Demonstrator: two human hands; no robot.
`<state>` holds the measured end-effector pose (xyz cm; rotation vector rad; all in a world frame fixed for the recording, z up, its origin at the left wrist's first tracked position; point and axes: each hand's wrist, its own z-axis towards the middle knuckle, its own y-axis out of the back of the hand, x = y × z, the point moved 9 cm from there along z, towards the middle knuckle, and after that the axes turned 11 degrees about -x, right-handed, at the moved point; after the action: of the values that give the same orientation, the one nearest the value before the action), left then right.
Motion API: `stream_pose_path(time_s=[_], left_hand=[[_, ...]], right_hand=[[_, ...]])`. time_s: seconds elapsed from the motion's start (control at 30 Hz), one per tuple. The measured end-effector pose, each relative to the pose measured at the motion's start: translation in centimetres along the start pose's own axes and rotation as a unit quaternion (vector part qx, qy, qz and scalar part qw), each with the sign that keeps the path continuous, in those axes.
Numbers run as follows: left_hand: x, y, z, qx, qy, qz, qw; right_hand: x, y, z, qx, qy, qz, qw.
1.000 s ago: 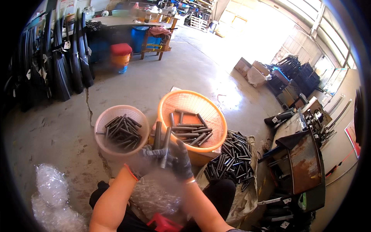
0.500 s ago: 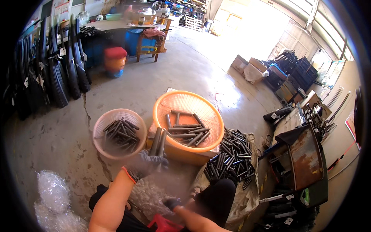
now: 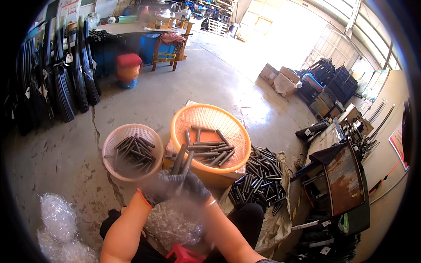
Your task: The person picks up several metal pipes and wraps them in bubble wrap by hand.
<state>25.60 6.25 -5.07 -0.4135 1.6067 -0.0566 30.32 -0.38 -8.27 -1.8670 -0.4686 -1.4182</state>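
Note:
Two dark rubber-looking tubes (image 3: 178,160) stand nearly upright in front of me, their tops side by side. My left hand (image 3: 158,187), in a grey glove with an orange cuff, is closed round their lower part. From the right, my right hand (image 3: 195,187), in a dark glove, is closed on the same tubes beside the left. A smear blurs the fingers and the lower tube ends. Just beyond, an orange mesh basket (image 3: 173,131) holds several similar tubes. A smaller pale pink basket (image 3: 106,153) with more tubes stands to the left.
A heap of tubes (image 3: 259,177) lies on a beige woven sack (image 3: 274,232) at the right. Clear plastic wrap (image 3: 58,217) lies at lower left. A red stool (image 3: 183,254) shows below me. Bundled black strips (image 3: 66,87) stand at far left; a rusty-topped bench (image 3: 344,175) is at right.
My right hand has come up from low near my knee to join the left at the tubes. The left hand still holds both tubes, which now lean a little more to the right.

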Motion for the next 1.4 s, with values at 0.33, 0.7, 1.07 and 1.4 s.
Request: stream_pose_path(time_s=[0.33, 0.7, 1.07, 1.4], left_hand=[[-0.3, -0.5, -1.0, -0.015, 0.101, -0.163, 0.981], [1.1, 2.4, 0.1, -0.051, 0.017, -0.072, 0.996], [0.2, 1.1, -1.4, -0.037, 0.099, -0.184, 0.977], [-1.4, 0.2, -1.6, -0.041, 0.105, -0.268, 0.957]], right_hand=[[-23.7, 11.8, -9.7, 0.047, -0.090, -0.677, 0.729], [-5.0, 3.7, -0.4, -0.100, 0.031, -0.008, 0.994], [-11.7, 2.5, -4.2, -0.003, -0.041, -0.569, 0.821], [-24.3, 12.3, -6.3, -0.034, 0.027, -0.582, 0.812]])
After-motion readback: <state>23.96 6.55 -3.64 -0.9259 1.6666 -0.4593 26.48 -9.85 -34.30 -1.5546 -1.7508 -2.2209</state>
